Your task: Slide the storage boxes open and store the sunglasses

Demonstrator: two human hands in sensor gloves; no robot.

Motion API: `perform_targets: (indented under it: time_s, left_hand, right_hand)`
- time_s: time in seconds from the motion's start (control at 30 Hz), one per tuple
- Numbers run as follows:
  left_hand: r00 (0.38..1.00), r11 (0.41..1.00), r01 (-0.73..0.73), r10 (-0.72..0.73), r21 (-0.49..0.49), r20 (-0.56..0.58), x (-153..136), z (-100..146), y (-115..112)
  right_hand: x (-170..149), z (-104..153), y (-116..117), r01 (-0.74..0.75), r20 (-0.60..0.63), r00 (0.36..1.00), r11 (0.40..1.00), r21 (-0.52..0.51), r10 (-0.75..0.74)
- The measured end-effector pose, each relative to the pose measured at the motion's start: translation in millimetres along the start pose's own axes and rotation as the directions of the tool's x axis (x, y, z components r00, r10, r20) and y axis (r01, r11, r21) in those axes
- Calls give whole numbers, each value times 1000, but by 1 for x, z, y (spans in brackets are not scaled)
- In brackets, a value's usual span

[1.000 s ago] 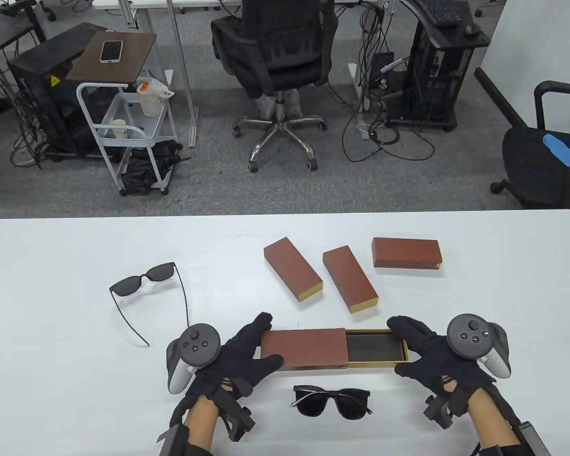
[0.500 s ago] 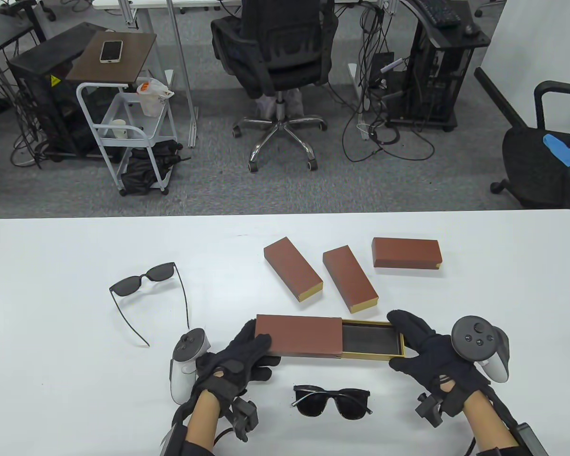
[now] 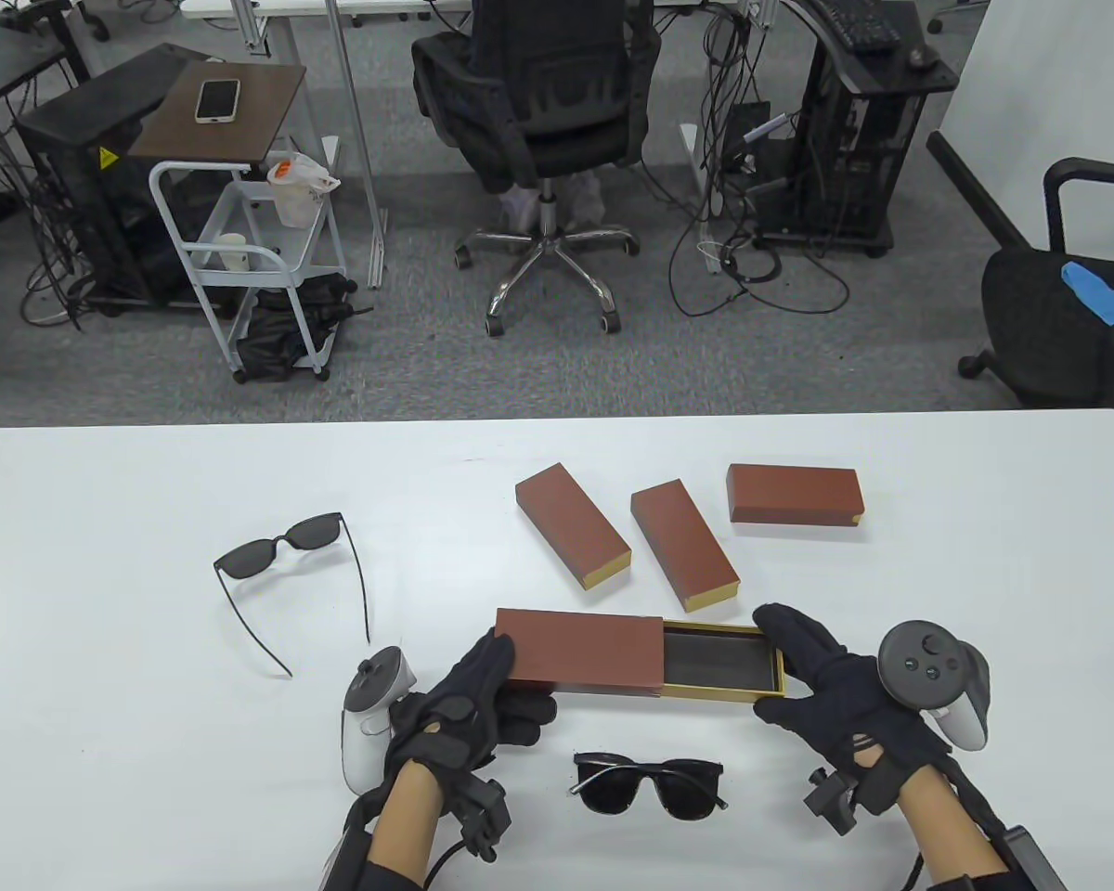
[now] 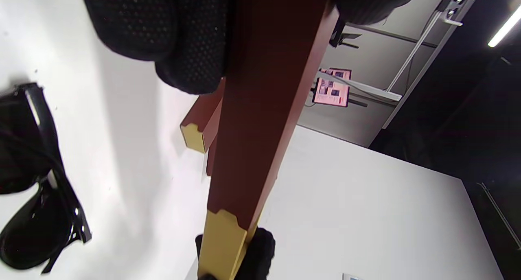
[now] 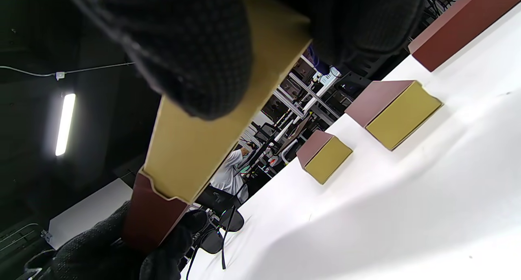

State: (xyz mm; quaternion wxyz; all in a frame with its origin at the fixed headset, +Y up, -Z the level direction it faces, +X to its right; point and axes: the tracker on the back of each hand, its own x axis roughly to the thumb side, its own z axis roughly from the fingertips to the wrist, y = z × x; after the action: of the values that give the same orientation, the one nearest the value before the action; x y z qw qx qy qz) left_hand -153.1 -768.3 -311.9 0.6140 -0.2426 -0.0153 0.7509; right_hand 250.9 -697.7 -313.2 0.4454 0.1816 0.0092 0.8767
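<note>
Between knit-gloved hands, matte rust-brown sleeve [image 3: 580,650], gold tray [image 3: 719,661]

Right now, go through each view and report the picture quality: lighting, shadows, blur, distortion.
Table view: even, soft light, sharp throughout, faint shadows under the three closed brown cardboard boxes. Left wrist view: tilted, the black gloved left hand looms large; the brown sleeve of the half-open box stretches in steep perspective. Right wrist view: tilted, dark background, a ceiling light glares, the gold inner tray is lit.
</note>
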Motion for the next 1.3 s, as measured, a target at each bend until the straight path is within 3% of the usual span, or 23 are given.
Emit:
perform_targets:
  time_s: [0.13,0.27,0.43,0.63,0.83,1.13,1.3]
  left_hand:
    - [999,998,7,-10,66,39,4,2,3]
    - [996,989,-65,57,129,64,3,6,8]
    - [990,977,-104,84,188,111,6,10,12]
    - [988,965,-110,80,238,133,7,13,17]
    - [990,957,-100,69,271,124,3,11,20]
    - [992,953,-102,78,287,95,-5,8,26]
    - [993,952,-101,78,290,89,-5,8,27]
  right_hand:
    - [2,0,4,-28,6,1000,999,-33,28]
    - [-1,3,12,-222,-78,974,964,-145,212]
    - [-3,1,41,-352,-159,925,936,-19,345]
    - [18,-2,91,-522,6,851,845,118,525]
    - [35,-7,125,-678,155,735,725,123,660]
    - [40,-3,142,-766,235,640,631,122,732]
    - [41,-4,144,-761,230,646,635,132,728]
